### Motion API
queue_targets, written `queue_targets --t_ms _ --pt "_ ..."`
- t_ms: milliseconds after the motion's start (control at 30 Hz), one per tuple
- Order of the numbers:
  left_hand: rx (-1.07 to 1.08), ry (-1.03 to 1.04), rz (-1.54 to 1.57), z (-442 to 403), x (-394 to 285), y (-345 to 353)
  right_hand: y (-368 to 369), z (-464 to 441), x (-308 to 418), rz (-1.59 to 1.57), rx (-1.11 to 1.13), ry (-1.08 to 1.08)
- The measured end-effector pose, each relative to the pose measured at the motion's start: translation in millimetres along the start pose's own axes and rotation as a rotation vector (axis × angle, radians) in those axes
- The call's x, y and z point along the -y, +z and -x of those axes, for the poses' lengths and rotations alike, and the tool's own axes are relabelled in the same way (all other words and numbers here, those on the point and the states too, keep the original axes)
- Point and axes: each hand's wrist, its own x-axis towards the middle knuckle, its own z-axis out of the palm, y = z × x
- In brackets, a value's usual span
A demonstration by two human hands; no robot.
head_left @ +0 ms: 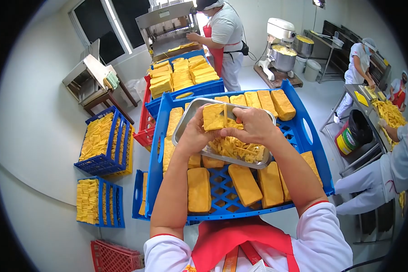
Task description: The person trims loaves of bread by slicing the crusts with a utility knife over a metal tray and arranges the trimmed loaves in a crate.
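Observation:
My left hand (193, 131) is closed around a yellow-orange rectangular block (213, 116), holding it tilted above a metal tray (180, 125). Close against the block's right end is my right hand (257, 126), its fingers curled and thumb reaching towards the block. A thin upright strip (225, 114) shows at that end; whether it is a blade or a slice I cannot tell. Yellow trimmings (240, 148) fill part of the tray below. The tray rests on similar blocks (198, 189) inside a blue plastic crate (313, 145).
Behind stands another blue crate (216, 87) stacked with yellow pieces, near a person (226, 34) at a metal machine (165, 27). More filled crates (99, 201) line the left. A mixer (281, 45) stands behind. At right, people work around a table with yellow strips (390, 113).

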Motion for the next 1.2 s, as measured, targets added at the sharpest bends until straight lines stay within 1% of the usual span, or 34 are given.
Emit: queue_targets --t_ms 67,100,167,200,267,300,367,400,467,500,567,600,667,767,833,900,967,1000,1033,1100,1200 --pt "-0.005 0.007 0.099 -1 2 0 0 1 1 0.008 0.003 -0.018" --pt "-0.004 0.005 0.099 -1 2 0 0 2 1 0.008 0.005 -0.017" --pt "-0.095 0.046 -0.123 0 3 -1 2 2 0 -0.048 -0.028 0.020" --pt "-0.094 0.045 -0.122 -1 3 -1 3 2 -1 -0.048 -0.028 0.021" --pt "-0.140 0.097 -0.257 -2 5 0 5 1 -3 -0.037 -0.011 0.074" --pt "-0.139 0.095 -0.257 -3 8 1 4 0 -3 -0.038 -0.011 0.074" --pt "-0.197 0.212 -0.285 -4 13 4 3 -1 -1 -0.156 -0.029 0.151" --pt "-0.196 0.213 -0.285 -3 8 9 0 0 1 -0.156 -0.030 0.152" --pt "-0.384 0.196 -0.573 2 -3 22 -8 3 8 -0.088 -0.014 0.183" --pt "-0.381 0.198 -0.573 3 -2 27 -11 3 12 -0.088 -0.017 0.186" --pt "-0.473 0.203 -0.621 3 2 33 -13 4 19 -0.089 -0.032 0.241" --pt "-0.468 0.203 -0.622 3 4 34 -12 4 19 -0.091 -0.033 0.245" --pt "-0.499 0.206 -0.629 3 8 35 -9 4 17 -0.160 -0.070 0.204" --pt "-0.537 0.174 -0.687 3 5 39 5 0 14 -0.159 0.007 0.236" --pt "-0.558 0.178 -0.703 3 9 38 6 0 18 -0.124 0.015 0.240" --pt "-0.575 0.184 -0.719 4 11 36 0 1 23 -0.089 0.020 0.247" --pt "-0.558 0.187 -0.693 4 9 34 -11 1 26 -0.015 -0.090 0.242" --pt "-0.546 0.193 -0.679 4 8 34 -10 1 24 0.022 -0.105 0.249" --pt "-0.550 0.192 -0.677 4 9 34 -9 1 22 0.024 -0.102 0.247" --pt "-0.556 0.265 -0.678 4 9 35 -6 1 20 -0.053 -0.082 0.193" --pt "-0.587 0.199 -0.722 4 3 38 -2 2 22 -0.038 -0.066 0.185"
